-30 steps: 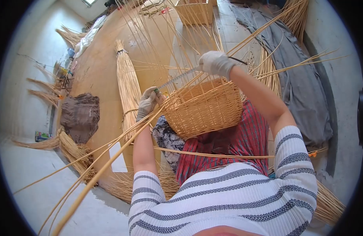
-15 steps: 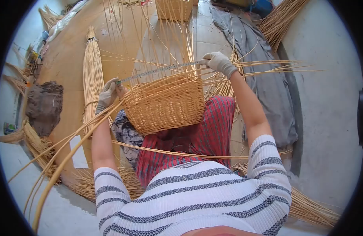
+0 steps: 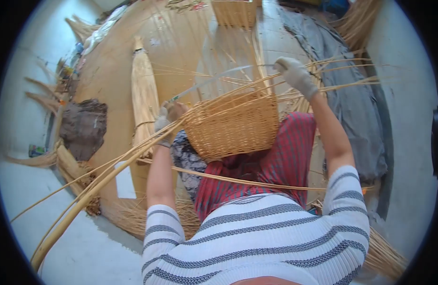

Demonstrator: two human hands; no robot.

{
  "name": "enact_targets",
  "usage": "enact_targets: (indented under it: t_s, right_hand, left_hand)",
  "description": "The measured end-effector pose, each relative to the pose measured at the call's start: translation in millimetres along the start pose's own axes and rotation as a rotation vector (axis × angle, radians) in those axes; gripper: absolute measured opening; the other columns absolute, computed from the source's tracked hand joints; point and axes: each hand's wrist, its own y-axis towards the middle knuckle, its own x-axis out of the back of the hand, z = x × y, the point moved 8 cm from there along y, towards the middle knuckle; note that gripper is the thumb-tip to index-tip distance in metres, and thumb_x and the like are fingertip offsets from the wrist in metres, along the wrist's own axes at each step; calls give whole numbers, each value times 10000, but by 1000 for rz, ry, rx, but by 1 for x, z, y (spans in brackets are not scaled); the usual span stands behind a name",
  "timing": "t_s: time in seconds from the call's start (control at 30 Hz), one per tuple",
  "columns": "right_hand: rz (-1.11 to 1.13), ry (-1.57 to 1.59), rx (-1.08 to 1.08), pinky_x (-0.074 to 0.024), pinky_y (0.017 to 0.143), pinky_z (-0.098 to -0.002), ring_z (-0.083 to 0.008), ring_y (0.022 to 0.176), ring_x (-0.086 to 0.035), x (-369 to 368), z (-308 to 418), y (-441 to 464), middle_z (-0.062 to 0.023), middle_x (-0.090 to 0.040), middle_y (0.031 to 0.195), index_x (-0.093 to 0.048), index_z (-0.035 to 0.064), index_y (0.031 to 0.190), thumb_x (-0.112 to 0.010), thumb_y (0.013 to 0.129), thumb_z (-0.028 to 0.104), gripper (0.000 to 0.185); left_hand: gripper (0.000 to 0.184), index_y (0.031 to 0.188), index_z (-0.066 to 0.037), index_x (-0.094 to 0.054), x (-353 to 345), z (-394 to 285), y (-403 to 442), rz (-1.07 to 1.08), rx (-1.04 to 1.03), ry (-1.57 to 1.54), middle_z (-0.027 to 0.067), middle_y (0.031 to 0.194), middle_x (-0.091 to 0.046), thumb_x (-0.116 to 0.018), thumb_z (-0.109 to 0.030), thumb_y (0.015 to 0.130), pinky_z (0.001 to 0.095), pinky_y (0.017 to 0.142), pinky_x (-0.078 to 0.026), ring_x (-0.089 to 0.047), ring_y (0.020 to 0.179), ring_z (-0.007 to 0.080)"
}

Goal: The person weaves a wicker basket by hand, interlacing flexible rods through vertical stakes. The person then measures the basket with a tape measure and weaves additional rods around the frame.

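A partly woven wicker basket (image 3: pixel 233 126) sits tilted on my lap, with long unwoven rods rising from its far side. A thin tape measure (image 3: pixel 207 81) stretches above its rim, bowed and blurred. My left hand (image 3: pixel 166 118), in a pale glove, is closed on the tape's green-marked end at the basket's left corner. Gloved too, my right hand (image 3: pixel 296 76) is raised beyond the right corner, its fingers pinched at the tape's other end. Loose rods (image 3: pixel 110 171) run out from the left corner past my left forearm, and more extend under my right hand.
A tied bundle of rods (image 3: pixel 144 90) lies on the floor at left, beside a dark cloth (image 3: pixel 83 128). Grey fabric (image 3: pixel 352 104) stretches along the right wall. Another basket (image 3: pixel 233 13) stands at the far end. A white card (image 3: pixel 125 181) lies left of my arm.
The whole view has shifted, so basket and hands appear further right. The tape has gone from straight to bowed, and my right hand sits a little higher above the basket's corner.
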Motion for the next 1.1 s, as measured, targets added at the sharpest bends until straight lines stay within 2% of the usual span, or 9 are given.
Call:
enact_targets:
  t_s: [0.1, 0.13, 0.23, 0.3, 0.33, 0.37, 0.47, 0.6, 1.1]
  right_hand:
    - [-98, 22, 55, -502, 704, -412, -335, 814, -638, 51, 80, -33, -138, -652, 821, -647, 114, 876, -583, 896, 189, 100]
    - [47, 91, 19, -505, 705, -414, -332, 809, -640, 37, 88, -52, -135, -652, 820, -646, 121, 889, -572, 900, 188, 100]
    - [666, 232, -1, -523, 741, -398, -300, 839, -658, -36, 104, -137, -131, -656, 844, -632, 138, 961, -555, 887, 219, 133]
    - [976, 152, 466, -528, 777, -389, -281, 872, -664, -57, 142, -203, -126, -664, 857, -641, 140, 958, -579, 843, 249, 169]
    - [1506, -37, -44, -531, 773, -404, -284, 867, -670, -66, 138, -227, -126, -673, 844, -656, 135, 953, -579, 831, 260, 191]
    - [1578, -60, 21, -540, 730, -394, -290, 822, -674, -66, 141, -229, -121, -679, 813, -676, 135, 959, -569, 850, 283, 212]
    - [1024, 362, 93, -536, 679, -368, -269, 753, -670, -85, 153, -203, -115, -668, 776, -676, 119, 956, -580, 867, 329, 248]
    - [422, 753, -476, -520, 680, -333, -161, 722, -647, -114, 117, -94, -75, -676, 772, -659, 21, 951, -608, 896, 360, 347]
    - [82, 1303, -836, -470, 520, -202, -85, 620, -625, -177, 87, -111, -17, -689, 767, -679, 46, 945, -710, 873, 214, 186]
  left_hand:
    - [312, 1244, -12, -534, 114, 48, 13, -11, 66, 77, 134, 1136, -626, -544, -170, 975, 371, 891, -532, -615, 1019, 238]
    - [322, 1246, 9, -546, 129, 69, -12, -351, 145, 174, 152, 1159, -629, -542, -157, 970, 401, 934, -520, -606, 1069, 256]
    - [314, 1224, 49, -551, 59, 46, -62, -261, -96, 808, 144, 1176, -629, -535, -130, 967, 370, 936, -503, -601, 1082, 247]
    - [307, 1211, 57, -558, 27, 40, -83, -282, -241, 1048, 153, 1169, -632, -538, -114, 957, 346, 934, -487, -603, 1076, 253]
    - [303, 1206, 53, -564, 21, 34, -86, -319, -302, 1081, 165, 1156, -635, -545, -106, 948, 332, 930, -477, -606, 1066, 261]
    - [280, 1185, 3, -595, 33, 39, -76, -293, -293, 938, 153, 1092, -646, -564, -105, 929, 320, 929, -461, -614, 1018, 261]
    - [289, 1187, -38, -601, -13, 31, -108, -292, -668, 1486, 147, 1019, -647, -590, -98, 904, 346, 886, -477, -622, 946, 278]
    - [496, 1263, -83, -524, -59, 31, -95, -234, -392, 1828, 140, 955, -651, -703, -246, 831, 409, 793, -501, -644, 883, 309]
    - [558, 1287, -152, -497, -55, 32, -65, -93, -75, 2030, 185, 969, -689, -682, -384, 815, 489, 751, -508, -661, 913, 369]
